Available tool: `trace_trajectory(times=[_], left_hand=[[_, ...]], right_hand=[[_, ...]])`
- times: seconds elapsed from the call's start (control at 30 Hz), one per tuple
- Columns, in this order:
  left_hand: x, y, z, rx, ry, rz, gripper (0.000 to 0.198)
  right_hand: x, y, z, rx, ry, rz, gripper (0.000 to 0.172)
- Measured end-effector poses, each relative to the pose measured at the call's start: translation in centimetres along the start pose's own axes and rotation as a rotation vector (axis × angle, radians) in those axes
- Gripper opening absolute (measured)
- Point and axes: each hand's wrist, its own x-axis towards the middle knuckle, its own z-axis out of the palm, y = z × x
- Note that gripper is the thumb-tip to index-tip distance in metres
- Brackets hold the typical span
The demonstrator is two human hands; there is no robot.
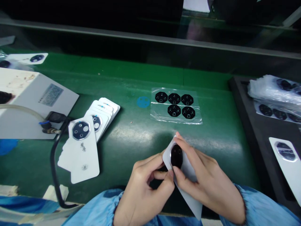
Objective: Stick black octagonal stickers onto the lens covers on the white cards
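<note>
Black tray [255,144] with seemingly bagged discs [279,114] stands right of the held panel [187,169].

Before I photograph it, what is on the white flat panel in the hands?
A black rounded piece with a shiny rim sits on the panel. The right hand covers part of the panel's face, hiding anything there.

Room between sticker sheet [162,111] and black tray [250,125]

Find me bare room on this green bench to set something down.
The bench shows bare between the clear sheet and dark tray, and between the fanned cards and your left hand. It's crowded beside the white box and where plastic packets lie on the tray.
</note>
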Motion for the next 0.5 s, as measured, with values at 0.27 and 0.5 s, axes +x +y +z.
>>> trace_trajectory(times=[0.27, 0.5], left_hand=[[-0.17, 0.57, 0.01, 0.041, 0.023, 0.047, 0.024], [0.04, 0.53, 0.27, 0.114, 0.026, 0.051, 0.024]], right_hand=[[-0.05, -0.47, -0.09, 0.159, 0.015, 0.186, 0.046], [-0.15, -0.76, 0.09, 0.114, -0.060, 0.172, 0.045]])
